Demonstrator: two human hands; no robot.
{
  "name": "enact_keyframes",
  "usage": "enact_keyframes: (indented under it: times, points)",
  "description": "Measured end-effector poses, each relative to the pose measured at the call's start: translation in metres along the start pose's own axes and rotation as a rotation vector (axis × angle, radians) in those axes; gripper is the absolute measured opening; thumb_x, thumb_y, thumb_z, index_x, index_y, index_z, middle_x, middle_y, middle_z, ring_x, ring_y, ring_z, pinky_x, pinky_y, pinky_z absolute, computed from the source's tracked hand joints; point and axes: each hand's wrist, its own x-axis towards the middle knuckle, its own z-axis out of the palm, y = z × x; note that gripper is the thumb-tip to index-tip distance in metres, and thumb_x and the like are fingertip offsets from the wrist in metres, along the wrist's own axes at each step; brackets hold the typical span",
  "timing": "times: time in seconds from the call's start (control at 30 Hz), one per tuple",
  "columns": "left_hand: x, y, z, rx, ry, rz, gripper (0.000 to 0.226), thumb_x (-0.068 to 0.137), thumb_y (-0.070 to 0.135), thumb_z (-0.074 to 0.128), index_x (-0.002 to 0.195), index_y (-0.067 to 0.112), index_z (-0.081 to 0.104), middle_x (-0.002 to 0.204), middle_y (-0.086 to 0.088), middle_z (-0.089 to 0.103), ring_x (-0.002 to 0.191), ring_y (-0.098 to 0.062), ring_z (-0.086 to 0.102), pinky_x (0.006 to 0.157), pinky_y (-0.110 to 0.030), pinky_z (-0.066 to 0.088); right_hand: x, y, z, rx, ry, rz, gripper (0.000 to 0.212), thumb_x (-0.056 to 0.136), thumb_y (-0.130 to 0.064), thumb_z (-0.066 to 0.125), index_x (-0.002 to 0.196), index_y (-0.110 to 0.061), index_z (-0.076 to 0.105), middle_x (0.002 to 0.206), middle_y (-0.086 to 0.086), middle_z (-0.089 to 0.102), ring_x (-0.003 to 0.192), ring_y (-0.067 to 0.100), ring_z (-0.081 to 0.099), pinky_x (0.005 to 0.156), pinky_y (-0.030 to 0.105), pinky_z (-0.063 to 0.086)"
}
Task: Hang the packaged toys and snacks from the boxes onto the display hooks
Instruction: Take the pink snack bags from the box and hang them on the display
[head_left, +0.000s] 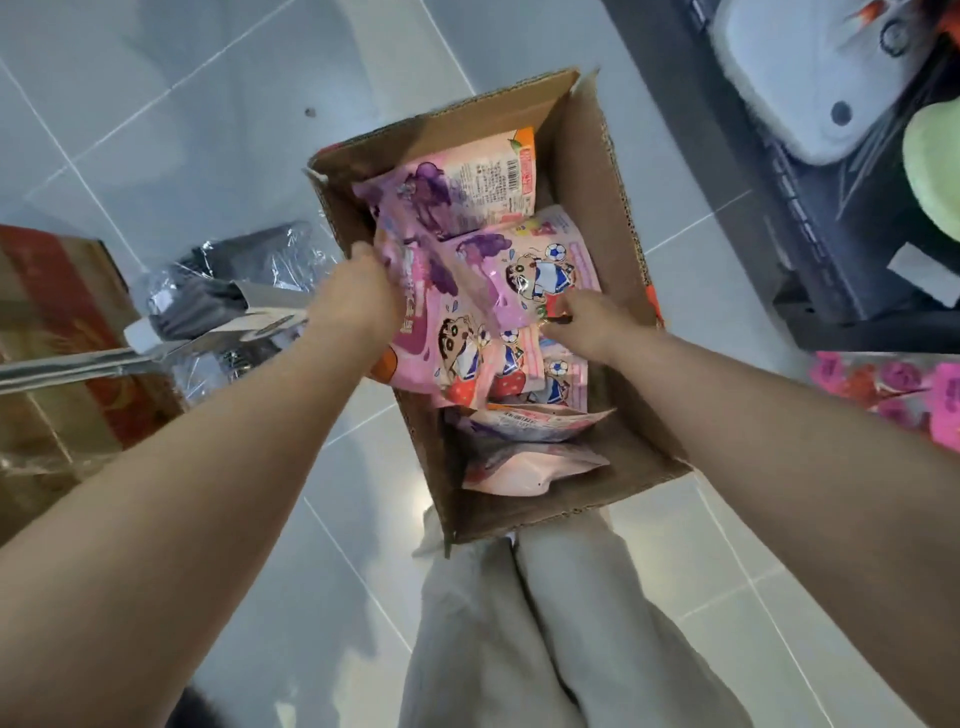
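Two bare forearms reach down from the bottom corners, and between them hang two pale trouser legs (519, 634), both cut off by the lower edge. Below the arms one open cardboard box (587, 171) stands on the grey tiled floor (156, 104), its flaps raised.

Pink snack packets (540, 260) printed with a cartoon boy and footballs lie loosely piled inside it. At least six can be told apart; they overlap so much that the full count stays unsure, and the lowest ones show only plain backs.

The left hand (358, 296) has its grip curled round the left edge of one packet (431, 332), which is tilted up against the box's left wall. The right hand (582, 322) rests on the middle of the pile with its fingers bent down among the packets. Its fingertips are blurred and partly hidden, so whether that grip holds anything cannot be told.

To the left, a second box (52, 322), red and brown, is cut off by the frame. Beside it lie one clear plastic bag (234, 275) with dark contents and one pale metal strip (156, 353).

At upper right, a dark shelf (810, 208) carries one white plush toy (810, 78) and one green one (935, 161), both cropped. Bright pink packaged goods (893, 389) sit at the right edge, too blurred to count.
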Motion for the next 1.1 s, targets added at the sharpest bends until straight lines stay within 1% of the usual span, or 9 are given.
enact_keyframes:
  times: [0.17,0.3,0.47,0.57,0.63,0.73,0.77,0.9,1.1]
  points:
    - [0.037,-0.01,0.005,0.045,-0.012,-0.173,0.038,0.093,0.019,0.045,0.127,0.002,0.045,0.131,-0.021,0.052,0.121,-0.039,0.05,0.099,-0.044,0.041,0.057,-0.017,0.027,-0.618,0.028,-0.255,0.072,0.088,-0.031,0.06,0.148,-0.015,0.021,0.155,0.009,0.022,0.14,0.03,0.028,0.11,0.046,0.03]
    - [0.043,-0.01,0.008,0.128,-0.027,-0.151,0.04,0.093,0.019,0.044,0.13,0.003,0.043,0.132,-0.021,0.05,0.121,-0.04,0.049,0.097,-0.046,0.041,0.084,-0.028,0.054,-0.901,0.021,-0.155,0.085,0.093,-0.018,0.05,0.15,-0.011,-0.012,0.158,0.01,-0.015,0.146,0.036,-0.005,0.114,0.058,0.018]
    - [0.023,-0.011,-0.003,0.236,-0.014,-0.077,0.039,0.094,0.022,0.042,0.13,0.008,0.041,0.132,-0.021,0.048,0.121,-0.042,0.048,0.094,-0.048,0.041,0.072,-0.045,0.052,-0.95,0.102,-0.181,0.075,0.094,-0.002,0.041,0.149,-0.003,-0.01,0.156,0.025,0.002,0.14,0.05,0.016,0.09,0.055,0.049]
    - [0.004,-0.012,-0.025,0.25,-0.024,-0.063,0.039,0.092,0.017,0.044,0.129,0.006,0.043,0.128,-0.021,0.051,0.118,-0.042,0.05,0.092,-0.048,0.042,0.054,-0.05,0.033,-0.94,0.133,-0.255,0.075,0.091,0.0,0.047,0.15,-0.002,0.0,0.146,0.027,0.032,0.125,0.043,0.045,0.084,0.045,0.05]
    - [-0.009,-0.013,-0.046,0.208,0.0,-0.04,0.047,0.092,0.017,0.046,0.135,0.004,0.034,0.131,-0.023,0.049,0.12,-0.042,0.048,0.095,-0.048,0.041,0.034,-0.054,0.017,-0.853,0.137,-0.236,0.059,0.092,0.002,0.043,0.146,0.001,0.018,0.134,0.02,0.05,0.117,0.035,0.054,0.079,0.041,0.048]
    - [-0.032,-0.022,-0.093,0.114,-0.016,0.006,0.085,0.091,0.026,0.055,0.149,0.018,-0.007,0.129,-0.029,0.05,0.117,-0.043,0.05,0.095,-0.047,0.039,-0.01,-0.061,-0.01,-0.413,0.153,-0.019,0.036,0.097,-0.008,0.04,0.133,-0.005,0.043,0.126,0.016,0.058,0.107,0.032,0.059,0.087,0.042,0.049]
    - [-0.04,-0.025,-0.11,0.077,-0.015,0.035,0.084,0.091,0.027,0.055,0.149,0.025,-0.005,0.128,-0.027,0.052,0.116,-0.041,0.051,0.094,-0.045,0.04,-0.026,-0.064,-0.02,-0.253,0.181,0.067,0.034,0.097,-0.011,0.042,0.13,-0.006,0.047,0.125,0.016,0.059,0.109,0.032,0.058,0.09,0.04,0.047]
    - [-0.07,-0.026,-0.157,0.015,0.047,0.17,0.033,0.089,0.011,0.05,0.119,0.023,0.058,0.12,-0.019,0.057,0.108,-0.037,0.056,0.082,-0.036,0.044,-0.091,-0.078,-0.061,0.247,0.247,0.232,0.033,0.099,-0.022,0.039,0.127,-0.007,0.047,0.133,0.018,0.053,0.119,0.032,0.054,0.085,0.03,0.041]
    - [-0.154,-0.019,-0.258,-0.087,0.107,0.417,0.029,0.079,0.012,0.051,0.106,0.016,0.063,0.113,-0.013,0.053,0.102,-0.036,0.056,0.079,-0.041,0.047,-0.218,-0.104,-0.133,0.287,0.424,0.126,0.028,0.097,-0.017,0.041,0.12,-0.001,0.049,0.124,0.025,0.056,0.114,0.04,0.054,0.085,0.036,0.042]
